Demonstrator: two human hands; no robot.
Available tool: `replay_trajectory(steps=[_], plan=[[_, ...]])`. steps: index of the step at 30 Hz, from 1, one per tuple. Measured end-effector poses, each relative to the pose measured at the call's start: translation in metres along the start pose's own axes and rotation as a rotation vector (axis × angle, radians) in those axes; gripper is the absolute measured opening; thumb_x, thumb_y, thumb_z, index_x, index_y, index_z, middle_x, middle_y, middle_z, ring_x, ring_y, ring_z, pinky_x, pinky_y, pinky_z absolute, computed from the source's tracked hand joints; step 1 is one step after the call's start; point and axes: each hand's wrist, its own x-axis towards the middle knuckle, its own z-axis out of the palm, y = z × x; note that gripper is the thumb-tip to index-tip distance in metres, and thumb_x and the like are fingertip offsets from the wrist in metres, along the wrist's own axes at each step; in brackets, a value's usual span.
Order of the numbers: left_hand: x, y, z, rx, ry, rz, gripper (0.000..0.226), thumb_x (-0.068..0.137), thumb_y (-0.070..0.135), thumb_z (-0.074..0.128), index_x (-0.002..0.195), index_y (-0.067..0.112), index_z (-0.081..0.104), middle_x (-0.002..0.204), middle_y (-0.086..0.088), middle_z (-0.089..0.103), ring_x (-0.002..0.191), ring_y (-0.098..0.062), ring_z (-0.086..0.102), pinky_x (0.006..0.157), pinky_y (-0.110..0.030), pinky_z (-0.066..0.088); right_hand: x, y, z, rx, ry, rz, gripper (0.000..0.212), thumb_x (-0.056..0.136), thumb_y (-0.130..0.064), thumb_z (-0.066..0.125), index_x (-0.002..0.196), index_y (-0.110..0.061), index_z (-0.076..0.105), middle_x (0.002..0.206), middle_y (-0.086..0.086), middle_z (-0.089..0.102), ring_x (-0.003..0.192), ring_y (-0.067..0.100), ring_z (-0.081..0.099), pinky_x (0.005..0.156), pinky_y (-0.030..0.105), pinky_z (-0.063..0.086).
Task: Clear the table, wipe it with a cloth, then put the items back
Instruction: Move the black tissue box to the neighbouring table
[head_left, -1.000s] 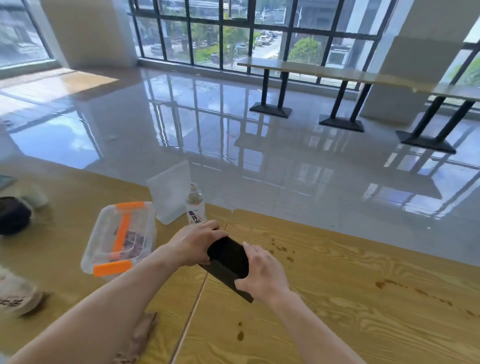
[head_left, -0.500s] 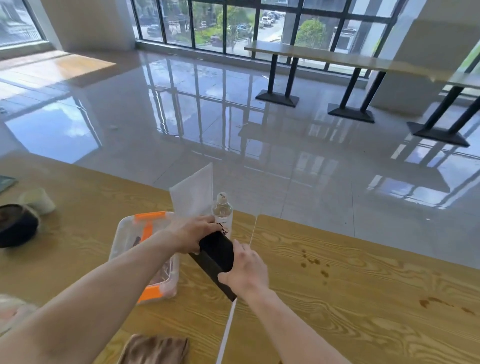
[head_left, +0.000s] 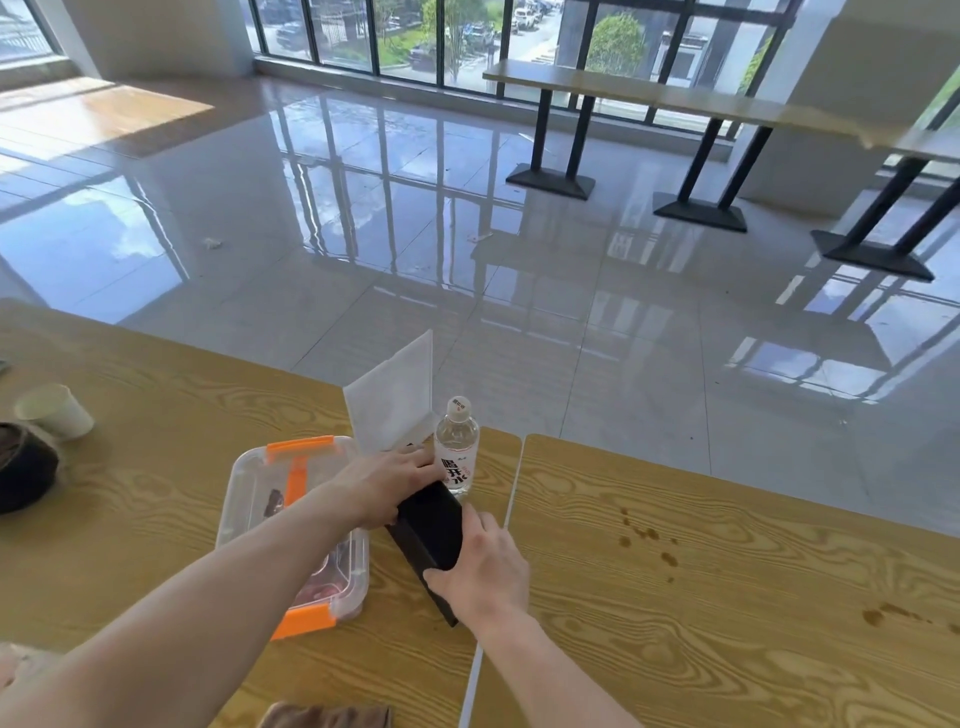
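Wooden tabletops (head_left: 727, 597) fill the foreground, with a brown cloth (head_left: 327, 717) at the near edge. Both hands hold a black box (head_left: 431, 535) on the left-hand tabletop, near the seam: the right hand (head_left: 480, 569) wraps its fingers over the near end, the left hand (head_left: 392, 480) clasps the far end. Just left lies a clear container with orange clips (head_left: 291, 525); behind stand a water bottle (head_left: 457, 447) and a white paper sheet (head_left: 392, 400). A paper cup (head_left: 52, 410) lies far left.

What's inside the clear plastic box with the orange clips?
Through the lid of the clear box, a dark item and something reddish-pink show. The left forearm covers the middle, so the rest is hidden.
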Motion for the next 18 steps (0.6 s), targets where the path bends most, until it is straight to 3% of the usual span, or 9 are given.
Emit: replay_trajectory(steps=[10,18], plan=[[-0.002,0.005,0.010,-0.014,0.077,-0.032,0.072,0.083,0.008,0.069,0.142,0.033,0.037,0.141,0.004,0.040,0.135,-0.019,0.035,0.105,-0.034,0.042,-0.001,0.003,0.009,-0.036,-0.086,-0.011,0.103,0.077,-0.060,0.072,0.154,-0.026,0.014,0.141,-0.005,0.039,0.124,0.021,0.044,0.094,0.037,0.049],[-0.014,0.021,0.011,0.021,0.080,-0.059,0.081,0.083,0.014,0.069,0.150,0.034,0.029,0.151,-0.003,0.031,0.145,-0.022,0.022,0.107,-0.039,0.043,-0.005,0.005,0.000,-0.045,-0.130,-0.047,0.105,0.079,-0.060,0.072,0.155,-0.026,0.009,0.144,-0.001,0.038,0.127,0.023,0.042,0.100,0.040,0.047]])
